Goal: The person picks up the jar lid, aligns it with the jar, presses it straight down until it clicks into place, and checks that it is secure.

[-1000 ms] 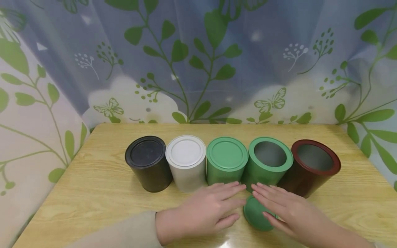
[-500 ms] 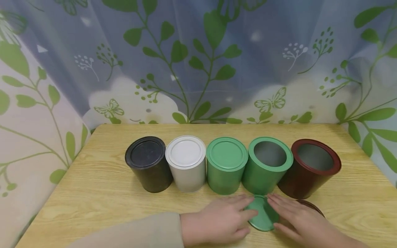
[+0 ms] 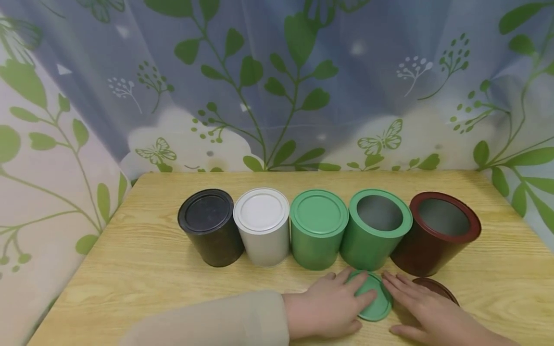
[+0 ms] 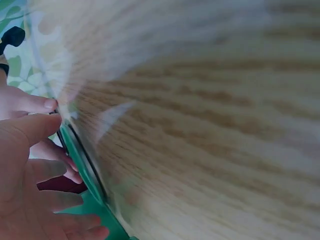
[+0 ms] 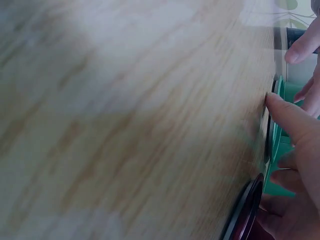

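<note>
A round green lid (image 3: 377, 303) lies on the table in front of an open green can (image 3: 368, 253). My left hand (image 3: 331, 306), fingers spread, reaches over the lid's left part with fingertips on it. On the other side my right hand (image 3: 433, 311) has its fingers straight, their tips right at the lid's right edge. Partly hidden behind that hand is a dark brown-red lid (image 3: 439, 289), which the right wrist view shows lying close by the fingers. An open dark red can (image 3: 417, 254) stands behind it.
Left of the open cans, in the same row, stand a lidded green can (image 3: 316, 253), a white can (image 3: 265, 249) and a black can (image 3: 220, 249), both lidded. A leaf-patterned curtain (image 3: 277, 144) hangs behind the wooden table (image 3: 143, 259).
My left hand has moved right and come down onto the green lid. My right hand has shifted right and toward me, and the brown-red lid has come into view beside it.
</note>
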### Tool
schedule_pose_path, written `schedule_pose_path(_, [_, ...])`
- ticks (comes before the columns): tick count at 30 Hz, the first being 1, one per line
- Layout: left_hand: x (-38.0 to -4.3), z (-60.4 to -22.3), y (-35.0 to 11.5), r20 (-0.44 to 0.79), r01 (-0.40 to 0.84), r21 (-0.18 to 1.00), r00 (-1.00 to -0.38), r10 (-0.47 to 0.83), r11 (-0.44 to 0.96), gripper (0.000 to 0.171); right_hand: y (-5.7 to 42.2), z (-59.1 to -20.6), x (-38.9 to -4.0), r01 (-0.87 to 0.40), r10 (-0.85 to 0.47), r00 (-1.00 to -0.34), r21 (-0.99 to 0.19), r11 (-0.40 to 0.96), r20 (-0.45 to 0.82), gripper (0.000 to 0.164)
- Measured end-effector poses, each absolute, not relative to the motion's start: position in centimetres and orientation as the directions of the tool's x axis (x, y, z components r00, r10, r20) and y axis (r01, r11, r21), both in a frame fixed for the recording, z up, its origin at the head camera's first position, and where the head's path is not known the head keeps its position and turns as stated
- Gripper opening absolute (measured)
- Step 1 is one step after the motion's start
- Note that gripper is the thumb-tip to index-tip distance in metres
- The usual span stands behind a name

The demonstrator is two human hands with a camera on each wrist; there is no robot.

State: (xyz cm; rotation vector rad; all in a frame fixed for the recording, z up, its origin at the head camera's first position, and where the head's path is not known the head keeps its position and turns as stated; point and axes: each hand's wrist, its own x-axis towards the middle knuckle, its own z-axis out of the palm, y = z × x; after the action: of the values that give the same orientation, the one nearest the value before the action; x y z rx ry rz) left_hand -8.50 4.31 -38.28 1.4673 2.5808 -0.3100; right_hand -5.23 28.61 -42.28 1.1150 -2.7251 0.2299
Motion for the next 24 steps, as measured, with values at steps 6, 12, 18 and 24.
schedule_pose_path(6, [-8.5,-38.6,4.7,-0.291,0.842,-0.150,-0.539,0.791,0.518,0.062,28.4,-42.2,-5.3,-0.702,-0.678,-0.709,-0.101,0.705,0.193,0.074])
schedule_pose_path(12, [-8.5,-38.8,4.8,-0.274,0.850,-0.166,-0.528,0.804,0.501,0.057,27.9,-42.0,-5.3,-0.705,-0.679,-0.708,-0.134,0.697,0.194,0.072])
schedule_pose_path(18, [-8.4,-38.9,4.8,-0.238,0.860,-0.189,-0.508,0.828,0.474,0.052,26.9,-41.7,-5.4,-0.711,-0.680,-0.703,-0.188,0.678,0.207,0.064])
schedule_pose_path(24, [-8.3,-39.0,4.4,-0.183,0.879,-0.209,-0.465,0.866,0.428,0.046,26.7,-41.6,-5.3,-0.738,-0.698,-0.675,-0.237,0.632,0.240,0.059])
